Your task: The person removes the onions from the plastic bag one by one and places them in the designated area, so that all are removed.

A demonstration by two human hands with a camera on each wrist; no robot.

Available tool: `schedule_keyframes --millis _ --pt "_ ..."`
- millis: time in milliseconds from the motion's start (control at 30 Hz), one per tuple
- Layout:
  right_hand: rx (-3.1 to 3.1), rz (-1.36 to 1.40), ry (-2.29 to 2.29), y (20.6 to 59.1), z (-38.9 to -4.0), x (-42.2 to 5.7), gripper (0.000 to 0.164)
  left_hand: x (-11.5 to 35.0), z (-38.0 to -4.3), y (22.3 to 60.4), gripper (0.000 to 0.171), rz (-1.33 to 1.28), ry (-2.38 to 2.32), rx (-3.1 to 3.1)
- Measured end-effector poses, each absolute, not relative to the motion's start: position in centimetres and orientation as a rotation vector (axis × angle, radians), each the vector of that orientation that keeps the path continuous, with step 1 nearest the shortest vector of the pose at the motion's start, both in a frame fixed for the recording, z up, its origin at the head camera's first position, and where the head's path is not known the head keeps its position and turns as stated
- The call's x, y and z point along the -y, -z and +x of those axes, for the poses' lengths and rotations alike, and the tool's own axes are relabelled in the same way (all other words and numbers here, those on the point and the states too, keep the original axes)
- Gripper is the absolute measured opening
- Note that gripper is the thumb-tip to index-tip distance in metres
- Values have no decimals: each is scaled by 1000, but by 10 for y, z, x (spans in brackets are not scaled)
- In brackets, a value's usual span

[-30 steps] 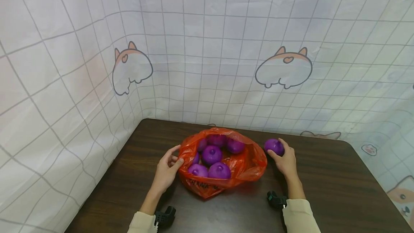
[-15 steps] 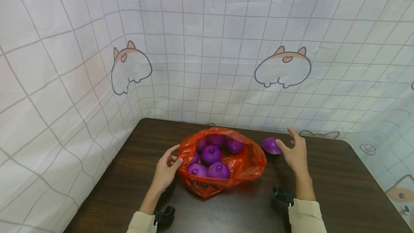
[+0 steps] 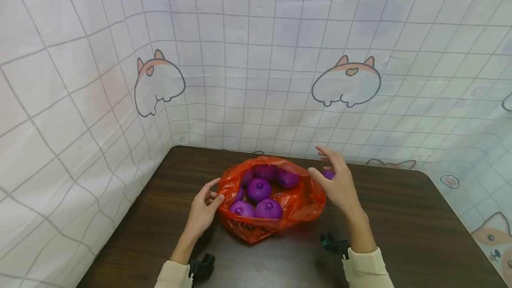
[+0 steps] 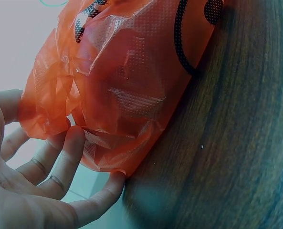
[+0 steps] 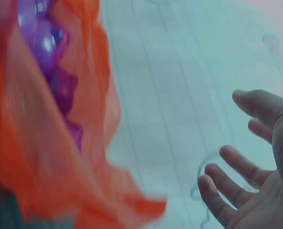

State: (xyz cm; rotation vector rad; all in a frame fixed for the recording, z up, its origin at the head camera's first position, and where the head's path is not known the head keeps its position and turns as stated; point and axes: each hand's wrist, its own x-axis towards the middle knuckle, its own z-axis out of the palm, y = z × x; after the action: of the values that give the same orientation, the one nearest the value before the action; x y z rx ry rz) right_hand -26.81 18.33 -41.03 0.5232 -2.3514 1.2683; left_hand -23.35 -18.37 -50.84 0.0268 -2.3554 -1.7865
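An orange-red plastic bag [image 3: 249,230] stands open-mouthed on the table, with several round purple, fruit-like things [image 3: 259,190] inside, some with a small nub on top. My left hand [image 3: 201,214] holds the bag's left rim between thumb and fingers; in the left wrist view the fingertips [image 4: 75,136] meet the crumpled plastic. Close to the bag's right rim hovers my right hand [image 3: 340,186], its fingers spread and nothing in them. Behind it, mostly hidden, another round purple thing [image 3: 329,174] lies outside the bag. The right wrist view shows bare fingers [image 5: 236,164] apart from the plastic.
The dark wood table [image 3: 404,226] reaches to a white grid-patterned cloth [image 3: 256,79] with cartoon animals, hung along the back and sides. Black wrist bands [image 3: 202,266] sit on both wrists, beside cream sleeves.
My right hand has let go of the purple thing right of the bag, drawn back with fingers spreading, then come left toward the bag's rim. The left hand stays at the bag.
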Motion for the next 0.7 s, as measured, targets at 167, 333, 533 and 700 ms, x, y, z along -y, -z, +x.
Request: schedule_keyframes --millis 167,333,533,700 --pt "2411 707 -1283 412 -262 -156 62 184 -233 509 46 35 1770 2361" --pt "2520 838 -1276 426 -263 -135 62 184 -233 509 43 32 1754 2364" --pt "2715 953 -1262 446 -264 -115 58 184 -235 509 40 30 1737 2374" --pt "2803 1058 -1240 460 -263 -108 47 184 -234 510 39 31 1737 2375"
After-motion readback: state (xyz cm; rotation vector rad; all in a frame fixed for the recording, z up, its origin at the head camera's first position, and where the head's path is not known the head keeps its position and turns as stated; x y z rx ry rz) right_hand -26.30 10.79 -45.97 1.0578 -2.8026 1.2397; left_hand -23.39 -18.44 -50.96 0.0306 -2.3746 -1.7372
